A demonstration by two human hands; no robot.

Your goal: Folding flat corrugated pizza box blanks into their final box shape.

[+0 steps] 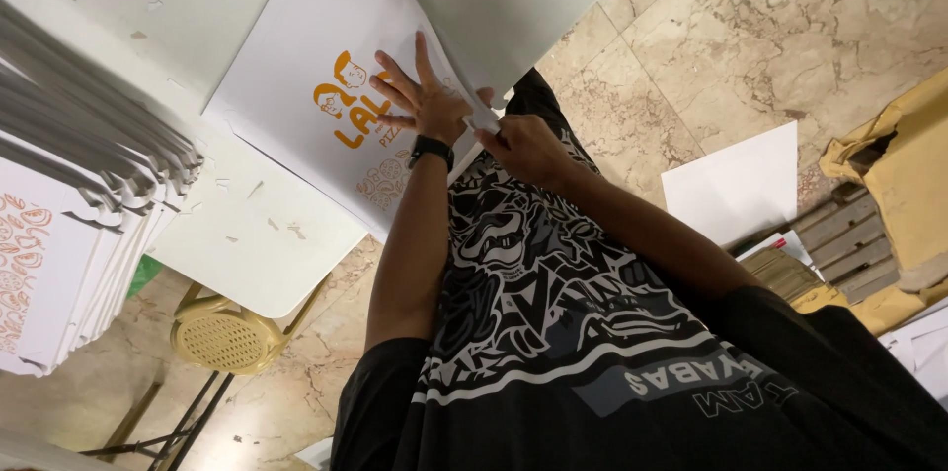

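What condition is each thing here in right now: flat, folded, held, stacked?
Box blank: flat on the table, printed side up.
Flap: raised a little at the blank's edge, pinched.
Left hand: open, fingers spread, pressed flat on the blank.
Right hand: grip shut on the flap.
Stack of blanks: unfolded, piled.
White sheet: lying flat on the floor.
Brown wrapping: torn open.

Stacked flat boxes (59, 234), yellow stool (229, 335), brown paper (904, 165)
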